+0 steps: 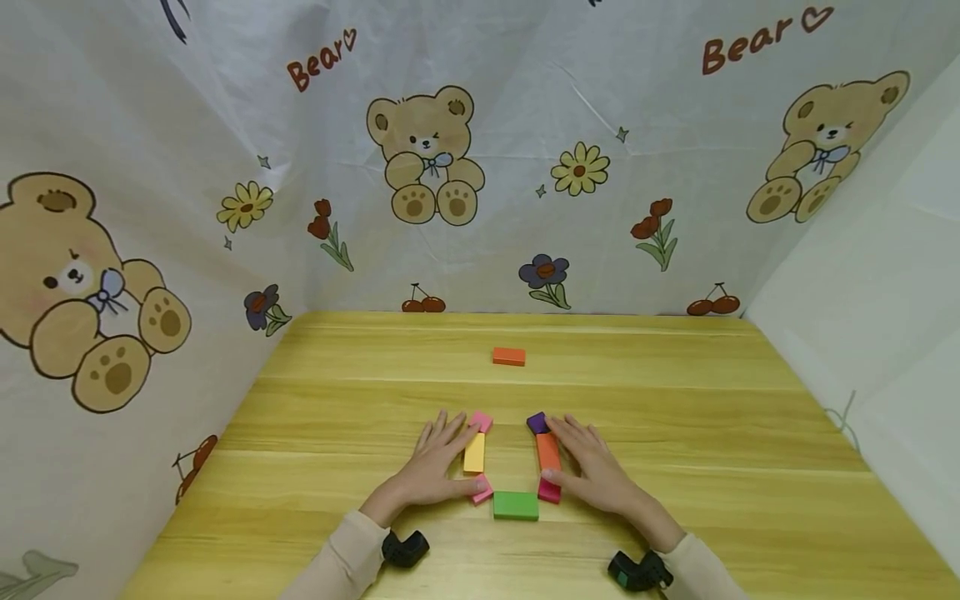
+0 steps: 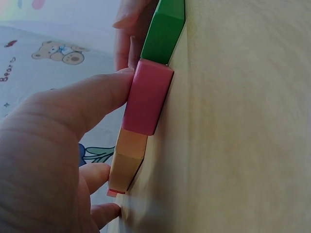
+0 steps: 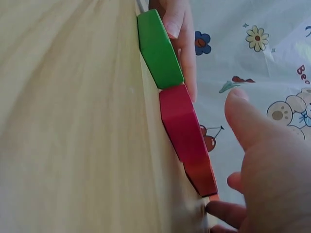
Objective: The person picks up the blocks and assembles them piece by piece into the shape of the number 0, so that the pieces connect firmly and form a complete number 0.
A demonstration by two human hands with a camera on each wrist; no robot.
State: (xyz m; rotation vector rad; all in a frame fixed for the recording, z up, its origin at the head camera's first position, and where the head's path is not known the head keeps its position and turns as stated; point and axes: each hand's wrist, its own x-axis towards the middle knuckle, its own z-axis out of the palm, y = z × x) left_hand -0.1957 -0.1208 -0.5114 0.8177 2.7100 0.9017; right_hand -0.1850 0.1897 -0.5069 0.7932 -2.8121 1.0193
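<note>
Several coloured blocks lie in a U shape on the table. My left hand [image 1: 427,471] is spread along the left side, its thumb touching the lower pink block [image 2: 148,97] and a fingertip at the upper pink block [image 1: 482,419]; a yellow block [image 1: 474,455] lies between them. A green block [image 1: 516,506] forms the near side. On the right, a magenta block [image 1: 550,492], an orange block [image 1: 548,452] and a purple block [image 1: 536,423] form a line. Beside them rests my right hand [image 1: 596,471], fingers extended near the purple block; its thumb is apart from the magenta block in the right wrist view.
Farther back on the wooden table [image 1: 360,367] lies a separate orange-red block [image 1: 508,357]. A white cloth [image 1: 510,83] printed with bears and flowers hangs behind and at the left. At the right stands a plain white panel [image 1: 892,275].
</note>
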